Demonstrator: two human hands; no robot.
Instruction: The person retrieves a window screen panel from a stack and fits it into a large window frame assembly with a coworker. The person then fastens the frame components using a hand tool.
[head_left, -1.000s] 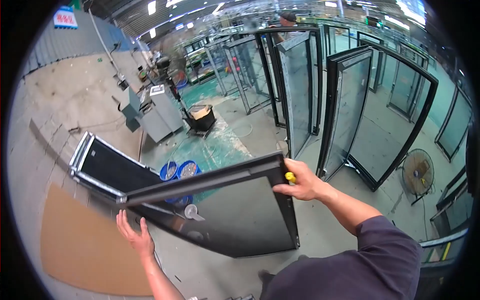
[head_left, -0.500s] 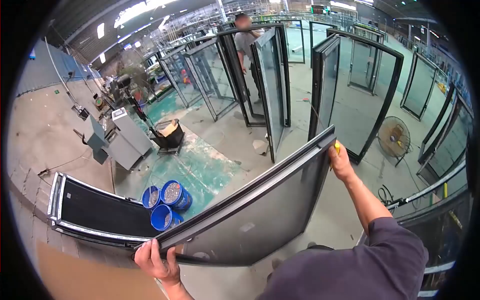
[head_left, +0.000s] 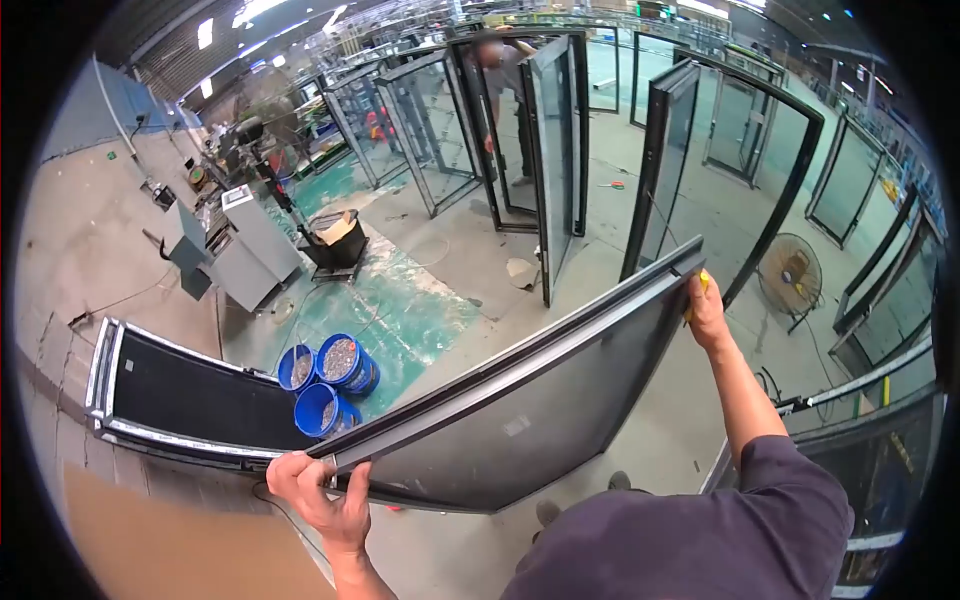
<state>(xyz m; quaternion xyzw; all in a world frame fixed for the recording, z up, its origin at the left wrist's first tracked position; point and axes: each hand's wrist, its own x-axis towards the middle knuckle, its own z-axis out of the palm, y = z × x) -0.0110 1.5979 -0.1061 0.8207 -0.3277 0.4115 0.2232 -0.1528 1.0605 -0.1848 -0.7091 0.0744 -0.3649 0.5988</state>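
A large dark-framed screen panel (head_left: 520, 420) slants across the foreground, grey mesh filling its frame. At its lower left corner my left hand (head_left: 325, 495) grips the top rail, thumb on the near face and fingers over the far side. My right hand (head_left: 708, 318) closes round the upper right corner. Against that corner the same hand also keeps a yellow-handled tool (head_left: 703, 283); a thin rod rises beyond it, and I cannot tell whether the two join. The panel's lower edge reaches down near my shoes.
Blue buckets (head_left: 347, 362) of grey bits stand beyond the panel, beside another dark framed panel (head_left: 210, 395). Upright glazed frames (head_left: 660, 170) stand ahead. A floor fan (head_left: 789, 275) is at right, a grey machine (head_left: 245, 250) at left. A co-worker (head_left: 505, 95) bends among the frames.
The panel and both my hands have shifted: the right hand a little rightward, the left hand slightly up. The co-worker has leaned down.
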